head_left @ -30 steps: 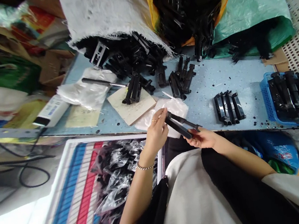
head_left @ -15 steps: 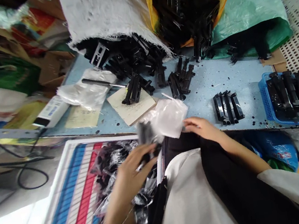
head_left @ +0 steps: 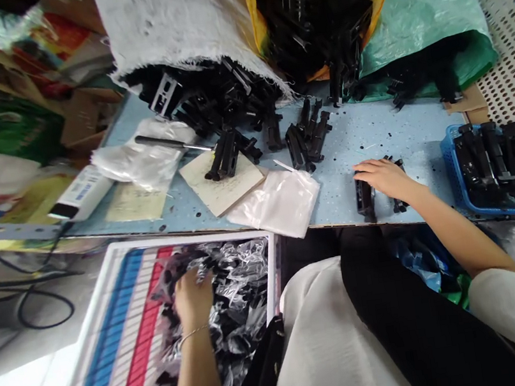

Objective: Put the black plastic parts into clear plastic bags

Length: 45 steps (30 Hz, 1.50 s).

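Note:
My left hand (head_left: 194, 296) reaches down into the crate at the lower left, over a heap of clear-bagged black parts (head_left: 238, 292). Its fingertips are partly hidden among the bags, so I cannot tell whether it grips one. On the blue table, my right hand (head_left: 383, 177) has its fingers closed over the near side of some long black plastic parts (head_left: 365, 199). More such parts (head_left: 401, 197) lie under and beside that hand, partly covered by it. A stack of clear plastic bags (head_left: 283, 202) lies flat at the table's front edge, between the two hands.
A white-rimmed crate (head_left: 110, 305) with blue and red stripes stands below the table edge. Loose black parts spill from a white woven sack (head_left: 178, 18). A blue basket (head_left: 461, 175) of parts is at right. A screwdriver (head_left: 163, 141) rests near a pale board (head_left: 211, 190).
My left hand has moved down and left into the crate; the bagged parts it carried are no longer distinct. My right hand has left the plastic bags and moved right onto the black parts.

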Each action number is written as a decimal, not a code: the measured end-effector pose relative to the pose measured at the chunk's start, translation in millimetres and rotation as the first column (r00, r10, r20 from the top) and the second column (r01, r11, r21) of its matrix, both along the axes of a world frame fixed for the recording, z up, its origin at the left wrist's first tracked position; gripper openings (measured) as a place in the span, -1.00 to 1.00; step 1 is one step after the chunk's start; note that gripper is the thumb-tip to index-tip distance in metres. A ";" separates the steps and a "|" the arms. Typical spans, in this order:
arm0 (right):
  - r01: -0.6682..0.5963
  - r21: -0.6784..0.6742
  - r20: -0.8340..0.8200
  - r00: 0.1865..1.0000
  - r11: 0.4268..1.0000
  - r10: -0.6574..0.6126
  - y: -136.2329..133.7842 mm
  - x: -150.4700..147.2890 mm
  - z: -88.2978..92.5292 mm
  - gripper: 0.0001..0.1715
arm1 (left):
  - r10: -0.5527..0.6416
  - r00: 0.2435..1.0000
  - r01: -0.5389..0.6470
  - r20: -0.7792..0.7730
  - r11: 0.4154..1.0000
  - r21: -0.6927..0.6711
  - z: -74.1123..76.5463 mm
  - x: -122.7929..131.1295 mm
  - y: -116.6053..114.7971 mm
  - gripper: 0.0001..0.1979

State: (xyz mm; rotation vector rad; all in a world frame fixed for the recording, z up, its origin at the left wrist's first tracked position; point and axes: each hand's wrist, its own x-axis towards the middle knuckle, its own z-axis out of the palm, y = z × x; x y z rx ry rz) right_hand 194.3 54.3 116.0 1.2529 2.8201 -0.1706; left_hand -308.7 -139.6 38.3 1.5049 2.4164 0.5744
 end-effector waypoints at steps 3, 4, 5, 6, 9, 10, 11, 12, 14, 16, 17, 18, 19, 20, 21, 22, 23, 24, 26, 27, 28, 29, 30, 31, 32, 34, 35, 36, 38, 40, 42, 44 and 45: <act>0.030 -0.078 -0.091 0.995 0.996 -0.037 -4.1 -8.8 8.4 -0.62 | -0.208 0.977 0.193 0.045 0.955 0.226 7.8 73.2 47.7 -0.76; 0.061 -0.115 -0.143 0.987 0.991 -0.077 -6.5 -11.3 9.9 -0.65 | -0.342 0.938 0.312 0.061 0.907 0.281 10.5 101.7 63.3 -0.77; 0.099 -0.160 -0.206 0.970 0.982 -0.131 -9.4 -13.8 10.1 -0.66 | -0.438 0.897 0.402 0.062 0.865 0.300 12.5 128.5 77.7 -0.79; 0.138 -0.214 -0.277 0.941 0.967 -0.196 -12.7 -16.6 9.0 -0.67 | -0.487 0.871 0.451 0.062 0.843 0.291 13.8 151.5 90.5 -0.84; 0.188 -0.467 -0.494 0.755 0.864 -0.431 -24.7 -27.8 -1.4 -0.68 | -0.492 0.859 0.455 0.141 0.861 0.228 13.8 184.2 118.3 -0.92; 0.168 -0.568 -0.542 0.660 0.806 -0.520 -28.8 -33.3 -6.1 -0.67 | -0.466 0.864 0.428 0.190 0.879 0.210 13.6 183.1 124.2 -0.91; 0.127 -0.664 -0.569 0.553 0.737 -0.608 -32.7 -39.9 -10.7 -0.66 | -0.434 0.863 0.395 0.257 0.898 0.192 13.6 178.0 128.7 -0.88; 0.066 -0.745 -0.574 0.442 0.663 -0.689 -36.3 -48.0 -14.7 -0.64 | -0.399 0.855 0.361 0.333 0.917 0.172 14.1 170.8 132.2 -0.87; -0.100 -0.843 -0.535 0.238 0.528 -0.810 -41.5 -68.6 -20.1 -0.60 | -0.325 0.804 0.307 0.497 0.944 0.121 16.4 156.8 136.3 -0.82; -0.293 -0.858 -0.464 0.088 0.422 -0.881 -43.7 -94.5 -23.2 -0.53 | -0.278 0.737 0.291 0.615 0.953 0.083 19.3 150.0 137.4 -0.79; -0.383 -0.844 -0.421 0.039 0.376 -0.906 -43.7 -108.5 -24.7 -0.50 | -0.264 0.708 0.286 0.655 0.955 0.076 20.7 149.7 137.0 -0.80; -0.458 -0.824 -0.379 0.007 0.333 -0.925 -43.1 -122.4 -26.8 -0.46 | -0.254 0.683 0.275 0.685 0.958 0.080 22.1 150.7 136.0 -0.83; -0.510 -0.806 -0.340 -0.015 0.300 -0.940 -42.0 -135.5 -29.7 -0.44 | -0.257 0.666 0.262 0.700 0.960 0.102 23.7 152.0 134.4 -0.86; -0.535 -0.799 -0.307 -0.031 0.275 -0.951 -40.6 -146.9 -33.2 -0.43 | -0.283 0.663 0.255 0.693 0.956 0.146 25.8 152.9 132.4 -0.90; -0.526 -0.808 -0.284 -0.049 0.266 -0.958 -39.2 -155.8 -37.1 -0.43 | -0.335 0.677 0.267 0.655 0.941 0.206 28.5 152.7 130.0 -0.92; -0.490 -0.828 -0.273 -0.071 0.272 -0.959 -38.2 -161.9 -40.8 -0.45 | -0.405 0.705 0.303 0.583 0.914 0.269 31.8 151.1 127.6 -0.90; -0.440 -0.852 -0.273 -0.092 0.285 -0.958 -37.7 -164.7 -43.9 -0.48 | -0.475 0.734 0.358 0.485 0.878 0.317 35.6 148.2 125.3 -0.85; -0.390 -0.871 -0.279 -0.108 0.299 -0.954 -38.2 -164.4 -45.7 -0.51 | -0.533 0.755 0.420 0.383 0.841 0.341 39.5 144.3 123.4 -0.80; -0.325 -0.889 -0.300 -0.117 0.322 -0.947 -42.2 -155.8 -44.4 -0.57 | -0.584 0.769 0.498 0.261 0.803 0.328 45.7 136.2 121.6 -0.73; -0.323 -0.887 -0.310 -0.114 0.330 -0.944 -45.8 -149.1 -41.5 -0.58 | -0.583 0.773 0.504 0.251 0.804 0.314 47.0 133.2 121.9 -0.72; -0.341 -0.879 -0.316 -0.108 0.334 -0.942 -50.2 -142.2 -37.6 -0.58 | -0.576 0.775 0.501 0.260 0.811 0.303 46.6 131.5 122.9 -0.71; -0.367 -0.868 -0.319 -0.104 0.335 -0.942 -55.1 -136.1 -33.5 -0.57 | -0.575 0.775 0.505 0.264 0.813 0.291 44.7 131.3 124.6 -0.70; -0.403 -0.854 -0.316 -0.098 0.328 -0.944 -60.0 -131.7 -29.8 -0.56 | -0.582 0.773 0.520 0.251 0.809 0.275 41.4 132.5 126.6 -0.68; -0.448 -0.838 -0.306 -0.086 0.311 -0.948 -64.2 -129.8 -27.2 -0.55 | -0.600 0.769 0.549 0.220 0.797 0.253 37.2 134.8 128.7 -0.65; -0.495 -0.821 -0.289 -0.068 0.284 -0.955 -67.4 -130.7 -26.1 -0.55 | -0.625 0.760 0.586 0.181 0.778 0.227 32.9 137.7 130.7 -0.62; -0.549 -0.801 -0.257 -0.046 0.240 -0.965 -69.3 -140.1 -28.4 -0.56 | -0.670 0.731 0.644 0.130 0.740 0.191 26.3 143.3 133.7 -0.57; -0.544 -0.805 -0.251 -0.051 0.238 -0.967 -68.2 -147.2 -31.0 -0.58 | -0.677 0.724 0.651 0.129 0.733 0.197 24.9 145.0 134.7 -0.55; -0.521 -0.816 -0.253 -0.071 0.252 -0.965 -66.4 -154.4 -33.8 -0.61 | -0.672 0.727 0.639 0.137 0.737 0.222 25.0 145.4 135.2 -0.54; -0.442 -0.846 -0.272 -0.120 0.297 -0.955 -63.6 -163.4 -37.0 -0.68 | -0.641 0.753 0.586 0.150 0.757 0.290 28.9 142.5 135.3 -0.54; -0.418 -0.856 -0.287 -0.102 0.303 -0.953 -66.3 -159.3 -35.1 -0.70 | -0.613 0.775 0.544 0.155 0.771 0.331 34.5 136.4 134.8 -0.53; -0.484 -0.849 -0.267 0.046 0.212 -0.963 -75.8 -143.1 -30.4 -0.64 | -0.610 0.773 0.536 0.174 0.775 0.336 38.0 130.7 134.2 -0.49; -0.542 -0.840 -0.198 0.263 0.025 -0.944 -88.3 -124.4 -27.6 -0.58 | -0.622 0.758 0.545 0.197 0.770 0.331 38.4 127.8 133.1 -0.42; -0.544 -0.836 -0.149 0.340 -0.065 -0.929 -94.0 -117.6 -28.1 -0.57 | -0.630 0.750 0.555 0.200 0.765 0.328 37.9 127.3 132.0 -0.37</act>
